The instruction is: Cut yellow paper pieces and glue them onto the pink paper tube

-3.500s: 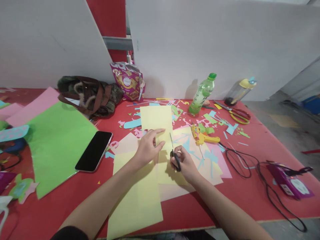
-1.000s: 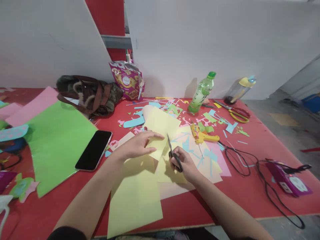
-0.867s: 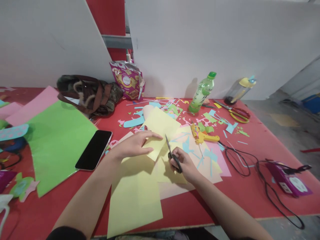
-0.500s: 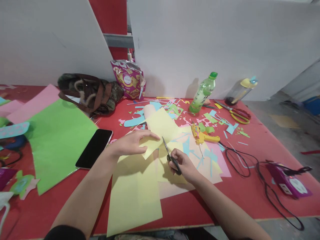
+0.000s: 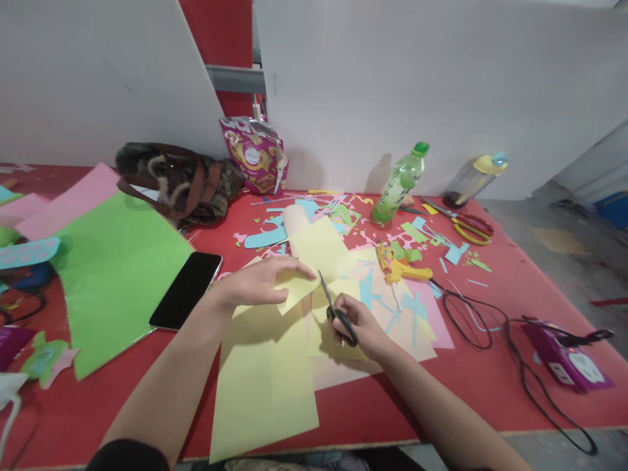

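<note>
My left hand (image 5: 260,282) pinches a yellow paper sheet (image 5: 318,252) and lifts it a little off the red table (image 5: 441,386). My right hand (image 5: 360,324) grips small black-handled scissors (image 5: 334,309), blades pointing up and left into the sheet's lower edge. Under both hands lie a larger yellow sheet (image 5: 267,383) and a pale peach sheet (image 5: 343,373).
A black phone (image 5: 186,289) lies left of my hands beside a green sheet (image 5: 110,275). A yellow glue gun (image 5: 397,265) with its black cord (image 5: 490,327), a green bottle (image 5: 400,184), red-yellow scissors (image 5: 466,226), a bag (image 5: 171,183), a snack pouch (image 5: 255,154) and paper scraps surround them.
My left hand has turned the yellow sheet clockwise and lifted it. The scissors have tilted left and moved along the sheet's edge.
</note>
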{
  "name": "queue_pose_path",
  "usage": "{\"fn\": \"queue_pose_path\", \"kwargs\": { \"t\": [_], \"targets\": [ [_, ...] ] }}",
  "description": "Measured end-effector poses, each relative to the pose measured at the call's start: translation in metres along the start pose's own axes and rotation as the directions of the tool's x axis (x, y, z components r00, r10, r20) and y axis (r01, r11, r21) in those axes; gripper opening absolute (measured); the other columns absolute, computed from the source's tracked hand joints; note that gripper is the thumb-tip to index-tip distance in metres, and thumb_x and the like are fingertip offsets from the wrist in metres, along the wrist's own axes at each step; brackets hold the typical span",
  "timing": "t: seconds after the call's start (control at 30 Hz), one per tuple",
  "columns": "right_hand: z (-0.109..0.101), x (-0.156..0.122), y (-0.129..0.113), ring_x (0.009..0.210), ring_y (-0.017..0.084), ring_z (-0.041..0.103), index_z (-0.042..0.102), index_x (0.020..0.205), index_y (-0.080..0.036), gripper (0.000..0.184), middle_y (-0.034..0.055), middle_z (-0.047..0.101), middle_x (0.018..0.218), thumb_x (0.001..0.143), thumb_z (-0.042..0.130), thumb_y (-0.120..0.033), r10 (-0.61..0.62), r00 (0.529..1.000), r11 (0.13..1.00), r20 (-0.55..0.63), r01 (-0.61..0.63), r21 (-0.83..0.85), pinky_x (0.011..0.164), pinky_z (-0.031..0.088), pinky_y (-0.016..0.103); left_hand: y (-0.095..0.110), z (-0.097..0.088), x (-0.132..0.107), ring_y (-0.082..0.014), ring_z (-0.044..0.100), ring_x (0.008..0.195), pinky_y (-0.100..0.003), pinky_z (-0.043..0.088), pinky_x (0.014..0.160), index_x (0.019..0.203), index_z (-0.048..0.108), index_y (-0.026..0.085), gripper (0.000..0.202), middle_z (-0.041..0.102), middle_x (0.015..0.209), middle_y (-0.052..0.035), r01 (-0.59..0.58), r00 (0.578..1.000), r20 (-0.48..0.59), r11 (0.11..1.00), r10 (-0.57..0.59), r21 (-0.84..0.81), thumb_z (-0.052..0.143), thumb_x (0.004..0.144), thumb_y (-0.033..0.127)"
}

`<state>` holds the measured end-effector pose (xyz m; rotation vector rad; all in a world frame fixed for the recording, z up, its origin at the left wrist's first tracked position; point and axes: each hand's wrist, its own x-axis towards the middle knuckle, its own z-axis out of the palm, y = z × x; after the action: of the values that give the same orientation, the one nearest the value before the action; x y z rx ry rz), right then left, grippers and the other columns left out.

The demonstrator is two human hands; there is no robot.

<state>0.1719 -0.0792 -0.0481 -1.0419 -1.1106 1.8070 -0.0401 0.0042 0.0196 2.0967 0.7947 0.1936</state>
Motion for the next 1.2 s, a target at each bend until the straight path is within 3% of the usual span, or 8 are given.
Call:
{"fn": "queue_pose_path", "kwargs": {
  "t": [0.37,0.6,0.87,1.2],
  "targets": [
    [0.0,-0.002,-0.005,0.044,0.007,0.047,0.037,0.069,-0.02,0.046,-0.0068,0.048,0.052,0.061,0.064,-0.056,-0.021,1.0,0.998,0.02,0.022,-0.067,0.043,0.033,0.02,0.0,0.004,0.003,-0.0169,0.052,0.102,-0.026,0.037,0.092,0.11,0.053,0.02,0.054,0.057,0.111,-0.0014,-0.032,0.999,0.038,0.999,0.033,-0.015,0.042,0.059,0.003],
    [0.0,-0.001,-0.003,0.042,0.006,0.045,0.037,0.068,-0.02,0.045,-0.0081,0.048,0.05,0.06,0.067,-0.052,0.002,1.0,0.999,0.011,-0.001,-0.046,0.043,0.033,0.02,0.001,0.002,0.003,-0.0177,0.052,0.102,-0.027,0.037,0.092,0.109,0.053,0.02,0.054,0.057,0.112,-0.0012,-0.031,0.997,0.068,0.999,0.033,-0.02,0.042,0.059,0.003],
    [0.002,0.0,-0.005,0.037,0.004,0.044,0.036,0.064,-0.019,0.045,-0.0102,0.044,0.048,0.057,0.07,-0.048,0.063,0.998,0.997,0.024,-0.062,-0.047,0.039,0.033,0.018,-0.005,-0.006,-0.001,-0.0191,0.05,0.106,-0.029,0.036,0.093,0.111,0.051,0.019,0.046,0.055,0.116,-0.0045,-0.109,0.979,0.165,0.992,0.117,-0.056,0.045,0.067,0.008],
    [0.004,-0.002,-0.008,0.035,0.003,0.043,0.035,0.063,-0.019,0.045,-0.0113,0.042,0.047,0.056,0.07,-0.047,0.093,0.996,0.995,0.002,-0.093,-0.044,0.037,0.033,0.017,-0.01,-0.007,-0.002,-0.0183,0.048,0.108,-0.027,0.035,0.094,0.113,0.05,0.019,0.049,0.054,0.117,-0.0039,-0.106,0.976,0.187,0.993,0.115,-0.058,0.045,0.066,0.006]
  ]
}}
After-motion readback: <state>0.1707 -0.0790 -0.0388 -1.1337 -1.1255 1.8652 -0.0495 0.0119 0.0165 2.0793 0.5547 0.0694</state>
